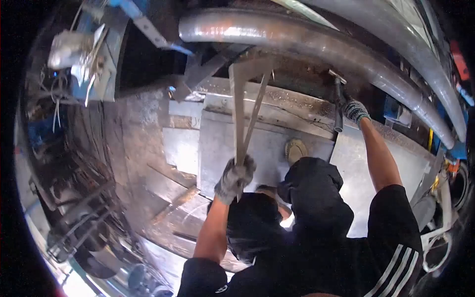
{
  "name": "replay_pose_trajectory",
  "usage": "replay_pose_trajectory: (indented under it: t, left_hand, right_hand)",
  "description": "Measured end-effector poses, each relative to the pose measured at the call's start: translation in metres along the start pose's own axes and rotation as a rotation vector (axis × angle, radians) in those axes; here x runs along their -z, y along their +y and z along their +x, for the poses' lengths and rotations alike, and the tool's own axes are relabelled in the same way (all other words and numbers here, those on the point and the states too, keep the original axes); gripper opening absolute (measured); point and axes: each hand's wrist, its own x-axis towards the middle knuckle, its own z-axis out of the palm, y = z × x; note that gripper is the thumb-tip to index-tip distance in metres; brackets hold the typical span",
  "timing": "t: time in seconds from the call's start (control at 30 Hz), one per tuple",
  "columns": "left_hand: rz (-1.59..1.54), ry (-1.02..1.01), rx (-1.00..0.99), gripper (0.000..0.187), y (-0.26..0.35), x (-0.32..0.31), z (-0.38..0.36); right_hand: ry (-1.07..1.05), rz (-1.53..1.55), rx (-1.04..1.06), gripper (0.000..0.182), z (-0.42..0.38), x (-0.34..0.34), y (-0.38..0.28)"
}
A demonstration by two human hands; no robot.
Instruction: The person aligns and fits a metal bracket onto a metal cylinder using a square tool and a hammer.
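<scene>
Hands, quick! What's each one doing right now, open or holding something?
Left hand: closed, holding a metal frame.
Right hand: closed, holding a T-shaped tool.

Room btwn frame (239,109) & tool (339,94); pipe (316,43) blocks beyond.

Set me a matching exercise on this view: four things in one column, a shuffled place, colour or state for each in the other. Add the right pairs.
Things
1. metal frame
2. T-shaped tool
3. shoe
4. right sleeve

Places, colours, states
A. tan, over the grey metal sheet
B. right at the gloved right hand
C. black with white stripes
D. gripped in the gloved left hand

Right pairs: 1-D; 2-B; 3-A; 4-C
</scene>
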Motion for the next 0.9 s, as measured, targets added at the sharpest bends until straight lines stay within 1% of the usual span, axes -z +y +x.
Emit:
replay_pose_trajectory:
  t: [0.03,0.1,0.17,0.2,0.23,0.3,0.33,0.37,0.4,0.43,0.47,0.5,0.53,0.57,0.6,0.63,0.67,0.7,0.73,0.77,0.8,0.83,0.87,0.9]
  left_hand:
    - [0.028,-0.043,0.042,0.053,0.013,-0.006,-0.02]
    - [0.066,-0.09,0.098,0.05,0.033,-0.012,-0.052]
    - [0.155,-0.082,0.099,0.052,0.044,-0.019,-0.076]
    - [0.266,0.019,0.065,0.054,0.057,-0.046,-0.09]
    - [0.264,0.027,0.068,0.054,0.064,-0.056,-0.101]
    - [0.245,-0.066,0.138,0.053,0.077,-0.075,-0.131]
    - [0.16,-0.074,0.144,0.052,0.081,-0.096,-0.151]
    - [0.059,-0.099,0.203,0.054,0.083,-0.111,-0.173]
    - [-0.118,-0.26,0.237,0.055,0.084,-0.122,-0.189]
    - [-0.304,-0.408,0.278,0.056,0.084,-0.132,-0.211]
    - [-0.303,-0.39,0.301,0.056,0.093,-0.15,-0.238]
    - [-0.385,-0.404,0.32,0.058,0.104,-0.17,-0.263]
    - [-0.471,-0.413,0.331,0.06,0.114,-0.188,-0.289]
    - [-0.472,-0.397,0.324,0.06,0.122,-0.202,-0.314]
    - [-0.365,-0.33,0.287,0.06,0.13,-0.214,-0.332]
    - [-0.262,-0.258,0.256,0.06,0.136,-0.223,-0.356]
    - [-0.178,-0.294,0.243,0.058,0.132,-0.213,-0.376]
    - [-0.171,-0.305,0.211,0.058,0.135,-0.211,-0.384]
    - [-0.011,-0.136,0.296,0.057,0.14,-0.213,-0.392]
    - [0.139,-0.154,0.229,0.057,0.146,-0.23,-0.401]
    - [0.295,-0.163,0.16,0.058,0.153,-0.248,-0.409]
    - [0.447,-0.162,0.092,0.059,0.159,-0.266,-0.418]
    - [0.949,-0.149,-0.101,0.06,0.158,-0.277,-0.42]
    - [1.198,-0.142,-0.217,0.061,0.159,-0.293,-0.418]
  right_hand:
    - [0.049,0.048,-0.063,0.055,-0.031,0.026,-0.012]
    - [0.091,0.15,-0.055,0.061,-0.084,0.081,-0.031]
    - [0.072,0.25,0.054,0.053,-0.146,0.136,-0.058]
    - [0.058,0.301,0.108,0.05,-0.177,0.165,-0.072]
    - [0.059,0.357,0.171,0.05,-0.203,0.178,-0.088]
    - [0.012,0.547,0.369,0.05,-0.26,0.195,-0.119]
    - [-0.035,0.674,0.475,0.051,-0.292,0.201,-0.133]
    - [-0.097,0.812,0.585,0.052,-0.325,0.208,-0.147]
    - [-0.2,0.974,0.682,0.053,-0.357,0.214,-0.163]
    - [-0.333,1.156,0.737,0.054,-0.391,0.22,-0.178]
    - [-0.517,1.29,0.755,0.055,-0.419,0.227,-0.195]
    - [-0.759,1.835,0.574,0.051,-0.456,0.232,-0.213]
    - [-0.872,1.864,0.485,0.049,-0.484,0.258,-0.225]
    - [-0.988,1.877,0.406,0.048,-0.508,0.284,-0.231]
    - [-1.002,1.866,0.424,0.048,-0.523,0.294,-0.235]
    - [-0.929,1.823,0.493,0.046,-0.54,0.296,-0.241]
    - [-0.85,1.778,0.563,0.044,-0.558,0.305,-0.244]
    - [-0.844,1.757,0.597,0.044,-0.567,0.327,-0.244]
    - [-0.867,1.762,0.649,0.043,-0.579,0.347,-0.244]
    - [-0.899,1.772,0.69,0.042,-0.596,0.363,-0.244]
    - [-0.862,1.783,0.798,0.045,-0.606,0.379,-0.241]
    - [-0.856,1.765,0.831,0.045,-0.61,0.391,-0.241]
    - [-0.899,1.787,0.868,0.048,-0.615,0.396,-0.242]
    - [-0.939,1.803,0.908,0.052,-0.621,0.405,-0.242]
